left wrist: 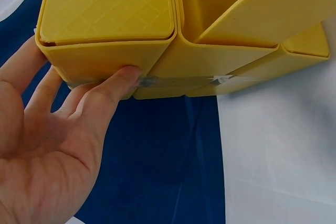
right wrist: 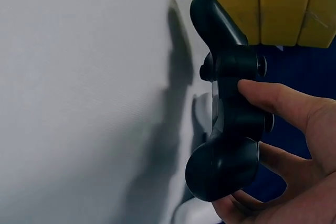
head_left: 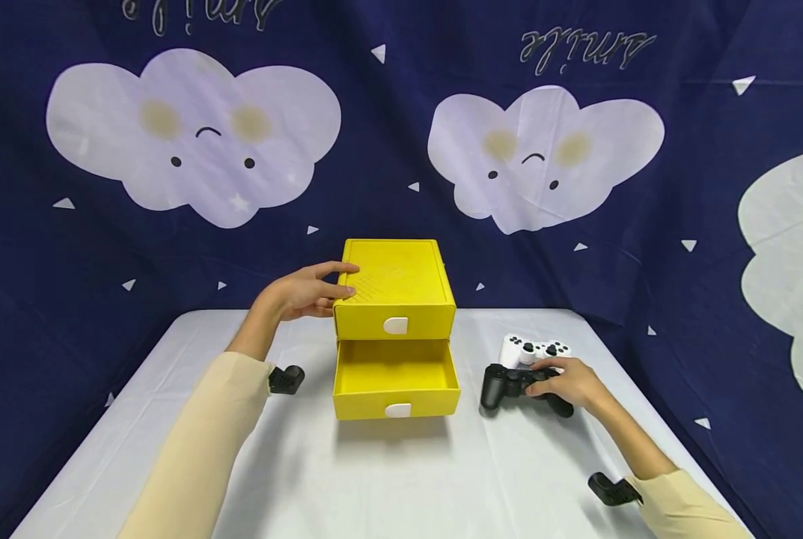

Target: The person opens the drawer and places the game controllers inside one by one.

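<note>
A yellow drawer cabinet (head_left: 394,273) stands at the table's back middle. Its top drawer (head_left: 361,323) is closed, while the drawer below (head_left: 394,404) is pulled out and shows a bare inside. My left hand (head_left: 307,292) rests against the cabinet's upper left edge; its fingers (left wrist: 113,85) touch the side. My right hand (head_left: 566,383) pinches a black game controller (right wrist: 231,93) by its middle, holding it off the table. Partly behind it, a white game controller (head_left: 513,350) lies on the table, right of the cabinet.
The white-covered table (head_left: 394,486) has a dark blue cloth (head_left: 388,202) with clouds hanging behind it. Clear tape (left wrist: 178,81) runs along the cabinet's side across its stacked units. A black device (head_left: 286,379) sits at the left wrist, another (head_left: 613,490) at the right.
</note>
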### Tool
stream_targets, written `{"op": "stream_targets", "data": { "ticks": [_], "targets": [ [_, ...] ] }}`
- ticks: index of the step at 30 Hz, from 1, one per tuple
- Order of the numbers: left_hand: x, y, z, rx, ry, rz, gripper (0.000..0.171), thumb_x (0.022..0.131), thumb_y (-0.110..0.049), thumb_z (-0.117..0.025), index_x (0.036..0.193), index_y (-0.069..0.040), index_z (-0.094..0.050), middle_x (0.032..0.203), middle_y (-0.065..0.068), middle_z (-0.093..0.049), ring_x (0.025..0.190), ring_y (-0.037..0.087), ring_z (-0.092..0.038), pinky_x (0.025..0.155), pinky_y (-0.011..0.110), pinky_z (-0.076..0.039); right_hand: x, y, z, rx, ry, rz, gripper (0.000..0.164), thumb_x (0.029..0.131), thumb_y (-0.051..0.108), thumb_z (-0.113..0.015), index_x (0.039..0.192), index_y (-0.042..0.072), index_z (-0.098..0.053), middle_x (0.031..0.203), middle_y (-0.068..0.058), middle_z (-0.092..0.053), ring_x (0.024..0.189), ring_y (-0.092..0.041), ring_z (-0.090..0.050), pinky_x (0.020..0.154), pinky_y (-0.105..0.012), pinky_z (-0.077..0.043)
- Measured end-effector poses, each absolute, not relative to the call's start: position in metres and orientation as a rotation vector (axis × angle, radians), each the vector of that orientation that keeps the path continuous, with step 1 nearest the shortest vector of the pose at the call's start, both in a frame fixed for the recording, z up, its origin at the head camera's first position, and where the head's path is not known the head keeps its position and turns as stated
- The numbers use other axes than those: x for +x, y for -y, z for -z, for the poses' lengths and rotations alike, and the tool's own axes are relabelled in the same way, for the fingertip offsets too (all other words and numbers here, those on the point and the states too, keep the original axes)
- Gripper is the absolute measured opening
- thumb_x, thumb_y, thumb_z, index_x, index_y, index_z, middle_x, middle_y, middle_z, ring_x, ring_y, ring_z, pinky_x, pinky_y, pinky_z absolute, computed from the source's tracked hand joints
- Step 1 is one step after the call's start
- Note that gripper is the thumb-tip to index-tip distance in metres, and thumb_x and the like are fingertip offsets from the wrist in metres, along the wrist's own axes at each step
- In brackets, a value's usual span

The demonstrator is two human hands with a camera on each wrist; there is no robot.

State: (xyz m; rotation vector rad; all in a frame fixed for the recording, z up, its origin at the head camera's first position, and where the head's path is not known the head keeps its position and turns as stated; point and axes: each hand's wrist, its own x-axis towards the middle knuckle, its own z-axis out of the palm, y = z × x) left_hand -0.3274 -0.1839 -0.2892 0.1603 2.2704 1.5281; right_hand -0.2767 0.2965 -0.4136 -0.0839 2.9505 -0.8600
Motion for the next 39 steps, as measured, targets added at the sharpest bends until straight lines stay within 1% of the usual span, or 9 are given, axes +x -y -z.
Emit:
{"op": "stream_targets", "data": {
  "ticks": [3, 8, 11, 14, 17, 20, 27, 36, 39],
  "targets": [
    [-0.328, 0.183, 0.289, 0.163, -2.266, -1.528, 0.066, 0.099, -0.027, -0.068, 0.158, -0.029, -0.037, 0.144, 0.014, -0.050, 0.096, 0.019, -0.064, 0.100, 0.037, -0.053, -0.273, -0.296, 0.402, -0.098, -2.982, 0.818, 0.061, 0.069, 0.041, -0.089, 0.119, 0.009, -0.073, 0.128, -0.031, -0.064, 0.113, -0.046, -0.060, 0.090, -0.055, -0.049],
    [-0.328, 0.184, 0.289, 0.155, -2.261, -1.531, 0.066, 0.099, -0.027, -0.069, 0.157, -0.029, -0.037, 0.146, 0.014, -0.049, 0.098, 0.020, -0.063, 0.103, 0.039, -0.052, -0.269, -0.293, 0.379, -0.111, -3.011, 0.808, 0.064, 0.070, 0.045, -0.089, 0.120, 0.009, -0.073, 0.121, -0.028, -0.068, 0.103, -0.039, -0.063, 0.079, -0.042, -0.049],
    [-0.327, 0.184, 0.289, 0.152, -2.259, -1.537, 0.066, 0.099, -0.027, -0.068, 0.157, -0.029, -0.038, 0.147, 0.013, -0.049, 0.101, 0.021, -0.064, 0.104, 0.040, -0.052, -0.266, -0.291, 0.363, -0.120, -3.004, 0.831, 0.064, 0.071, 0.047, -0.088, 0.121, 0.010, -0.072, 0.116, -0.024, -0.070, 0.095, -0.031, -0.065, 0.074, -0.035, -0.047],
    [-0.327, 0.183, 0.289, 0.159, -2.255, -1.542, 0.066, 0.099, -0.027, -0.068, 0.157, -0.029, -0.038, 0.146, 0.014, -0.050, 0.100, 0.020, -0.065, 0.103, 0.040, -0.052, -0.261, -0.287, 0.347, -0.135, -2.995, 0.850, 0.065, 0.073, 0.049, -0.088, 0.123, 0.011, -0.071, 0.104, -0.016, -0.073, 0.082, -0.024, -0.066, 0.068, -0.032, -0.048],
    [-0.327, 0.181, 0.289, 0.167, -2.246, -1.549, 0.065, 0.099, -0.026, -0.068, 0.157, -0.028, -0.038, 0.143, 0.014, -0.051, 0.098, 0.020, -0.064, 0.101, 0.038, -0.053, -0.254, -0.281, 0.332, -0.160, -2.973, 0.885, 0.065, 0.074, 0.048, -0.087, 0.126, 0.011, -0.070, 0.090, -0.009, -0.074, 0.073, -0.019, -0.067, 0.065, -0.033, -0.051],
    [-0.327, 0.181, 0.290, 0.175, -2.244, -1.546, 0.066, 0.099, -0.027, -0.068, 0.157, -0.028, -0.038, 0.144, 0.014, -0.051, 0.097, 0.019, -0.063, 0.102, 0.039, -0.053, -0.248, -0.273, 0.319, -0.182, -2.937, 0.946, 0.064, 0.075, 0.046, -0.087, 0.127, 0.014, -0.069, 0.083, -0.007, -0.074, 0.069, -0.019, -0.067, 0.064, -0.033, -0.052],
    [-0.326, 0.185, 0.291, 0.181, -2.264, -1.533, 0.065, 0.100, -0.027, -0.067, 0.158, -0.029, -0.037, 0.150, 0.012, -0.046, 0.099, 0.019, -0.063, 0.107, 0.045, -0.050, -0.242, -0.243, 0.309, -0.267, -2.829, 1.123, 0.061, 0.074, 0.040, -0.089, 0.126, 0.015, -0.070, 0.080, -0.010, -0.073, 0.065, -0.021, -0.065, 0.059, -0.035, -0.052],
    [-0.327, 0.183, 0.291, 0.171, -2.268, -1.534, 0.064, 0.099, -0.028, -0.068, 0.156, -0.031, -0.039, 0.147, 0.011, -0.048, 0.094, 0.019, -0.062, 0.106, 0.044, -0.051, -0.241, -0.201, 0.306, -0.388, -2.773, 1.171, 0.057, 0.072, 0.041, -0.090, 0.122, 0.020, -0.072, 0.080, -0.008, -0.074, 0.068, -0.023, -0.067, 0.064, -0.036, -0.055],
    [-0.327, 0.183, 0.291, 0.190, -2.278, -1.513, 0.065, 0.100, -0.029, -0.067, 0.158, -0.030, -0.037, 0.143, 0.011, -0.048, 0.089, 0.016, -0.060, 0.101, 0.038, -0.053, -0.242, -0.186, 0.310, -0.414, -2.757, 1.198, 0.055, 0.071, 0.041, -0.091, 0.120, 0.023, -0.072, 0.079, -0.006, -0.073, 0.068, -0.022, -0.067, 0.064, -0.036, -0.055]
  ]
}}
